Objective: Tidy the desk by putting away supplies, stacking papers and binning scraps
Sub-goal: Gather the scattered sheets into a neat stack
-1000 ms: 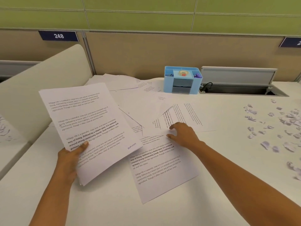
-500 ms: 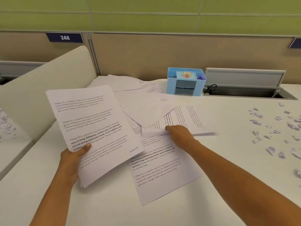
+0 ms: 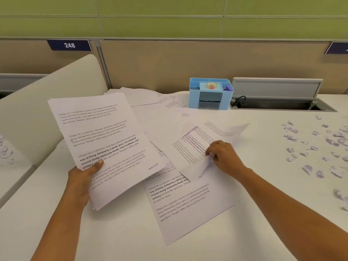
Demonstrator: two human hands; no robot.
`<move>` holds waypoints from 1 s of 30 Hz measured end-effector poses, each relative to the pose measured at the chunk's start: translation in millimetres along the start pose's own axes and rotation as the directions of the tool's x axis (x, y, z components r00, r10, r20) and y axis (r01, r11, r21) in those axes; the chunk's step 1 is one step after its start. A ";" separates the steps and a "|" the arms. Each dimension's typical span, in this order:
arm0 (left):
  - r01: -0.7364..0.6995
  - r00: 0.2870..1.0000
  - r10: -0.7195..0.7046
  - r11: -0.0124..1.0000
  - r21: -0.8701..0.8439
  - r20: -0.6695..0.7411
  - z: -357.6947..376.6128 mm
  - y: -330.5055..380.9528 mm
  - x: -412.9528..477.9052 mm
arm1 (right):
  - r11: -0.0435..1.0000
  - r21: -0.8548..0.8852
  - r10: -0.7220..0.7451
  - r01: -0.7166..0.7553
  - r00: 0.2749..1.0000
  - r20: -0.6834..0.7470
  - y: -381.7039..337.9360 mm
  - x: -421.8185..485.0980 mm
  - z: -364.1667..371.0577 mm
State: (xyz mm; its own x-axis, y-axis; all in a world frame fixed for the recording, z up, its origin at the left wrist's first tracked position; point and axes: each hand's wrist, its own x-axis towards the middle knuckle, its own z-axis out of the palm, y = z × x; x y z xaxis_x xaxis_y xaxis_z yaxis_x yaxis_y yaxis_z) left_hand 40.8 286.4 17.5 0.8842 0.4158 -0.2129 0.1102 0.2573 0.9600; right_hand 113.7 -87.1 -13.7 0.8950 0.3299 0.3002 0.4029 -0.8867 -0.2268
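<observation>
White desk [image 3: 116, 232] strewn with papers | left hand [image 3: 82, 178] grips a stack of sheets [image 3: 105, 147], thumb on top | right hand [image 3: 223, 157] pinches a lifted sheet [image 3: 195, 146] | paper scraps [image 3: 308, 147] at right

Sign [image 3: 69, 45] "248"; stack [image 3: 98, 140] seemingly "DUPLICATE"

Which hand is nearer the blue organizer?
Right. The right hand, pinching a sheet, is in front of the blue organizer; the left hand, holding the paper stack, is farther left.

Left hand [image 3: 81, 178] grips paper stack [image 3: 105, 129], thumb atop; right hand [image 3: 224, 157] pinches a sheet [image 3: 192, 146].
</observation>
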 end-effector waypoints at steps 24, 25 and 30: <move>0.020 0.998 -0.020 1.000 0.005 0.066 0.4 -4.1 -9.9 | 0.386 0.257 0.819 -0.886 0.458 0.347 -24.4 -1.7 -19.9; 0.021 0.998 -0.021 1.000 0.002 0.065 -0.6 -3.9 -9.8 | 0.329 0.333 0.808 -0.884 0.446 0.385 -23.7 -1.3 -22.4; 0.025 0.998 -0.024 1.000 -0.017 0.063 0.6 -2.7 -9.3 | 0.151 0.501 0.704 -0.852 0.448 0.551 -23.0 -11.1 -34.7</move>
State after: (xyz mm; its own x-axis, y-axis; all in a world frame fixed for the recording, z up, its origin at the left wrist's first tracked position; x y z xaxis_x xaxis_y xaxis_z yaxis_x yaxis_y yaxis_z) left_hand 32.6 281.4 17.0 0.9081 0.3537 -0.2242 0.1246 0.2828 0.9511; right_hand 87.8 -81.6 20.3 0.7902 -0.2978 -0.5356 -0.6063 -0.2527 -0.7540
